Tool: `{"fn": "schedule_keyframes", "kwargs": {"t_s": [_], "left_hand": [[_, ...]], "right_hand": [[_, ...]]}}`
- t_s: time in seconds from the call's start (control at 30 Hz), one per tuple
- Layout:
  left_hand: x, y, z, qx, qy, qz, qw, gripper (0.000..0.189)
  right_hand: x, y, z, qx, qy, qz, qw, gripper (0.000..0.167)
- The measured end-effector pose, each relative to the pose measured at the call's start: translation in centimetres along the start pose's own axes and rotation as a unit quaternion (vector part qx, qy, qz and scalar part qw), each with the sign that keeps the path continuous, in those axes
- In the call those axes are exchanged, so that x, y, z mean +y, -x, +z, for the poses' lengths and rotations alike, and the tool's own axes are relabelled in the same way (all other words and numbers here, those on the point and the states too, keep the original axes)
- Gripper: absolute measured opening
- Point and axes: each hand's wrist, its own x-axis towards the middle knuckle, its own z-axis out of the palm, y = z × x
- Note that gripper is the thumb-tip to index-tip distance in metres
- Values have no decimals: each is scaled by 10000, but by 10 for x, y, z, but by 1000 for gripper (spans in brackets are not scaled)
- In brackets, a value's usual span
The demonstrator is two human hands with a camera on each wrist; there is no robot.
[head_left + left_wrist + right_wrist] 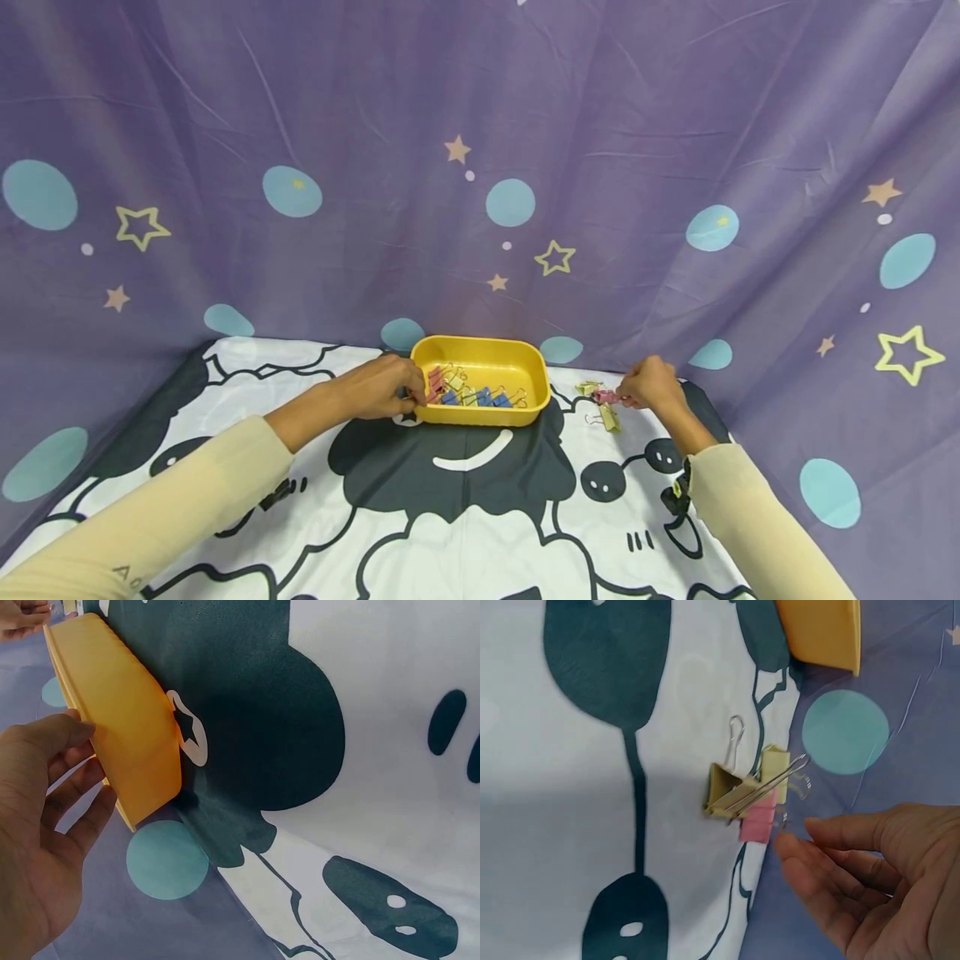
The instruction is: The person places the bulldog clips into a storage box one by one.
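My left hand (386,387) holds the left end of a yellow tray (480,343), with thumb and fingers at its rim in the left wrist view. Pink, yellow and blue binder clips (483,397) lie inside, toward the tray's front. To the right, my right hand (651,385) reaches down at a small group of clips on the cloth. Its thumb and index fingertips are slightly apart, right by the wire handle of a pink binder clip (757,821). Against that pink clip lie a pale yellow binder clip (776,769) and a darker yellow binder clip (724,791), handles sticking out.
Under everything spreads a black-and-white cartoon cloth (465,550). A purple curtain (420,250) with stars and blue ovals hangs right behind the tray and down both sides. The yellow tray stands close to the cloth's back edge.
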Motion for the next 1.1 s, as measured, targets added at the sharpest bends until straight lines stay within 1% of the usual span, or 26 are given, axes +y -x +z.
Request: {"fn": "schedule_keyframes", "kwargs": {"t_s": [0.13, 0.27, 0.33, 0.4, 0.47, 0.53, 0.6, 0.7, 0.83, 0.93, 1.1], "left_hand": [[1, 0, -2, 24, 5, 42, 10000, 18], [3, 0, -3, 33, -5, 39, 10000, 17], [3, 0, -3, 37, -3, 25, 10000, 17], [3, 0, -3, 35, 14, 16, 10000, 17], [3, 0, -3, 32, 35, 9, 10000, 17], [2, -1, -2, 33, 25, 7, 10000, 17], [2, -1, -3, 32, 5, -1, 10000, 18], [2, -1, -3, 21, -38, -8, 10000, 18], [2, -2, -3, -10, -51, -20, 10000, 17], [2, -2, -3, -24, -27, -46, 10000, 17], [1, -1, -1, -28, 22, -56, 10000, 17]], "right_hand": [[5, 3, -2, -23, -47, 92, 9999, 13], [12, -1, -1, -145, -371, 266, 9989, 15], [15, -3, 1, -233, -670, 374, 9968, 19], [16, -3, 2, -354, -1072, 526, 9922, 25], [15, -3, 3, -492, -1619, 706, 9831, 29], [14, -2, 3, -616, -2187, 908, 9696, 27], [14, -2, 3, -700, -2597, 1108, 9568, 23], [14, -3, 3, -704, -2999, 1395, 9411, 17], [17, -5, 3, -794, -3414, 1609, 9226, 13], [20, -5, 3, -962, -3589, 1622, 9141, 12], [23, -6, 5, -1024, -3717, 1760, 9057, 14]]}}
